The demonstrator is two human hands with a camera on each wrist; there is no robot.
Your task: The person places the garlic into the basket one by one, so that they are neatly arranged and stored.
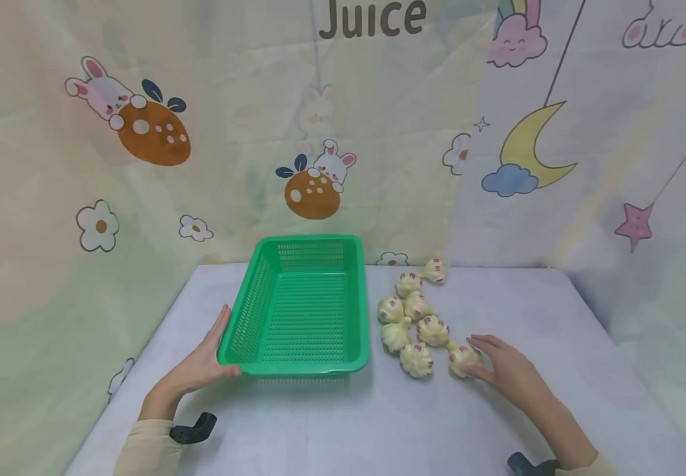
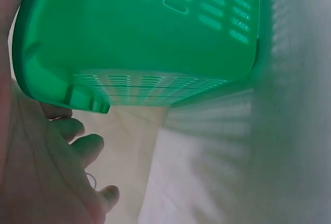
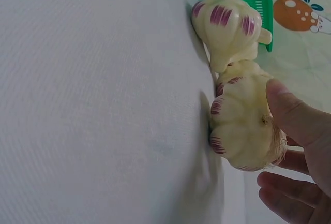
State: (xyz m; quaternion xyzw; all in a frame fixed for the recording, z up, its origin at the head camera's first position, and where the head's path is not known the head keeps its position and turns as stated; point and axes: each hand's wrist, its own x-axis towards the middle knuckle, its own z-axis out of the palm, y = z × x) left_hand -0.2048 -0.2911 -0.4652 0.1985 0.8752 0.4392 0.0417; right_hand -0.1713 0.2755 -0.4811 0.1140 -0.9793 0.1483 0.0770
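Observation:
A green plastic basket (image 1: 307, 369) stands on the white table with nothing inside. My left hand (image 1: 206, 363) rests against its near left corner, fingers stretched along the side and thumb at the front rim. In the left wrist view, the fingers (image 2: 85, 149) sit loosely outside the basket's wall (image 2: 145, 32). My right hand (image 1: 509, 371) holds a garlic bulb (image 1: 464, 360) between thumb and fingers, on the table. Up close, the thumb (image 3: 289, 107) presses on the purple-streaked bulb (image 3: 243, 125); the fingertips behind it are partly hidden.
Several other garlic bulbs (image 1: 417, 360) lie grouped between the basket and my right hand, reaching toward the table's back edge. A printed cloth (image 1: 390, 152) hangs behind the white table (image 1: 319, 430). Dark bands (image 1: 194, 430) sit at both wrists.

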